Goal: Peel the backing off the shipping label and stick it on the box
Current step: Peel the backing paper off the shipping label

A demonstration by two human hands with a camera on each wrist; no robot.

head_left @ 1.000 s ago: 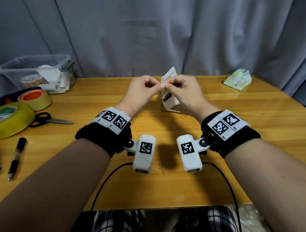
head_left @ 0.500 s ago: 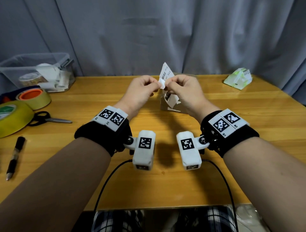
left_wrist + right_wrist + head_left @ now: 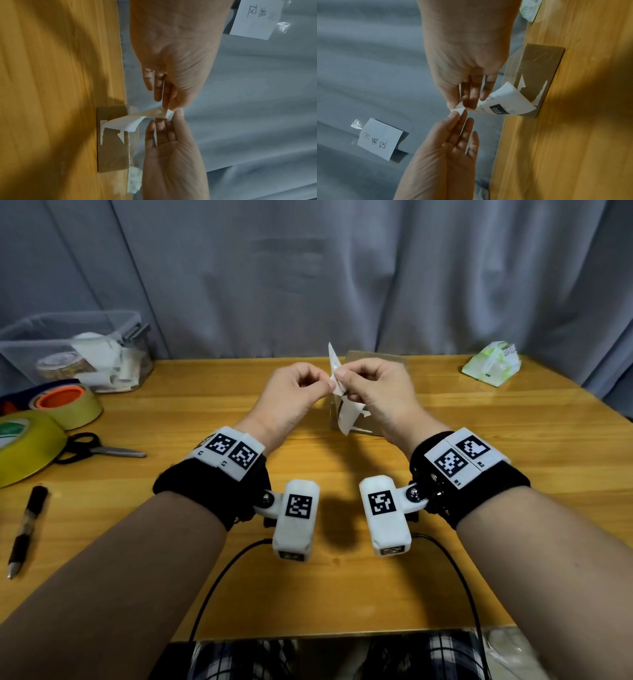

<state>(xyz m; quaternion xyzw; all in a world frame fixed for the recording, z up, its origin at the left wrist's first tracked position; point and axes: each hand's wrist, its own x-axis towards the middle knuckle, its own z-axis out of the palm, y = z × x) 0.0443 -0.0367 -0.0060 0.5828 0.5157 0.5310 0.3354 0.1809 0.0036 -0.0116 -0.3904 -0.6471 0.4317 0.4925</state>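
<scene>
A white shipping label [image 3: 347, 414] is held up between both hands above the table's middle. My left hand [image 3: 327, 385] pinches one corner of it [image 3: 458, 109] between thumb and fingertips. My right hand [image 3: 339, 374] pinches the same end, and the rest hangs curled below, printed side showing [image 3: 501, 105]. In the left wrist view the label [image 3: 130, 121] curves down toward the brown cardboard box [image 3: 111, 148]. The box [image 3: 376, 364] stands on the table just behind my hands, with torn white paper scraps stuck on its face [image 3: 537, 65].
A clear plastic bin [image 3: 72, 347] sits at the back left, with two tape rolls [image 3: 68, 405] [image 3: 24, 446], scissors [image 3: 99, 448] and a pen [image 3: 24, 529] along the left side. A green packet [image 3: 491, 364] lies at the back right. A grey curtain hangs behind.
The label's upper end has turned from facing me to nearly edge-on. Both hands have stayed together at its corner, working it between the fingertips.
</scene>
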